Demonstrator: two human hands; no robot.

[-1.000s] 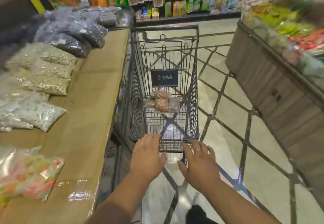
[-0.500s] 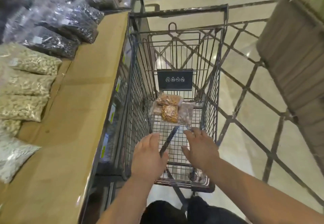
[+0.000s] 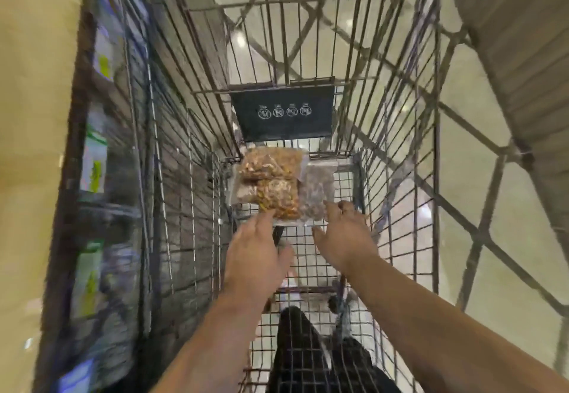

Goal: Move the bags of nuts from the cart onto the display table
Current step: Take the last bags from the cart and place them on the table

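Observation:
Clear bags of nuts lie on the floor of the wire cart (image 3: 191,195), against its far end. Two hold golden-brown nuts (image 3: 271,180); a darker brown bag (image 3: 317,189) lies to their right. My left hand (image 3: 257,254) reaches into the cart with fingers spread, its fingertips at the near edge of the golden bags. Fingers apart, my right hand (image 3: 345,232) touches the near edge of the dark bag. Neither hand has closed on a bag. The display table (image 3: 34,146) runs along the left edge.
A black sign (image 3: 283,112) with white icons hangs on the cart's far wall. Price labels (image 3: 95,165) line the table's front beside the cart. A wooden display stand (image 3: 523,38) is at upper right across the tiled floor. My dark trousers (image 3: 308,355) show through the cart's mesh.
The view has dropped and moved closer into the cart. Both hands have passed over the near rim and gone down to the bags, now touching their near edges.

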